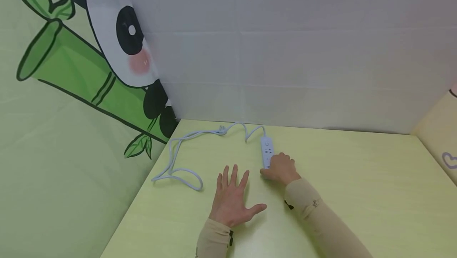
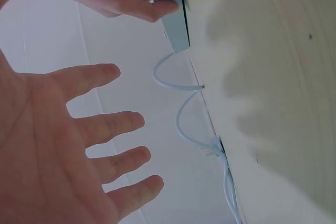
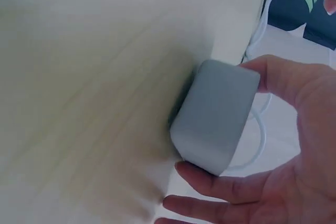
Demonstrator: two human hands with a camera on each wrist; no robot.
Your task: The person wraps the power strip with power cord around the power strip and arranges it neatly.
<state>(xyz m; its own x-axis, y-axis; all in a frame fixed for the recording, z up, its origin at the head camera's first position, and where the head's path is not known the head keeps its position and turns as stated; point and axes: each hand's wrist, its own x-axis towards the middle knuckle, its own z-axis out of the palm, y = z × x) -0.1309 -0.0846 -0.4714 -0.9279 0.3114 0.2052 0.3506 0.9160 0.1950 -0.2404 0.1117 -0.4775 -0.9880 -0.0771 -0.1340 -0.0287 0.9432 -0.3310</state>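
A white power strip [image 1: 267,150] lies on the table with its sockets facing up. My right hand [image 1: 282,167] grips its near end, thumb on one side and fingers on the other; the right wrist view shows the strip's end face [image 3: 216,114] between them. To the left, my left hand [image 1: 233,202] hovers palm down with fingers spread, touching nothing. In the left wrist view the left palm [image 2: 47,145] is bare. From the strip's far end runs a white cord [image 1: 246,133], leading to a plug [image 1: 222,130] and a loosely looped bundle [image 1: 172,159].
The pale yellow table [image 1: 357,186] meets a plain light wall [image 1: 303,60] at the back. On the left stands a green wall [image 1: 53,163] with a panda and bamboo picture. Cord loops lie near the table's left edge.
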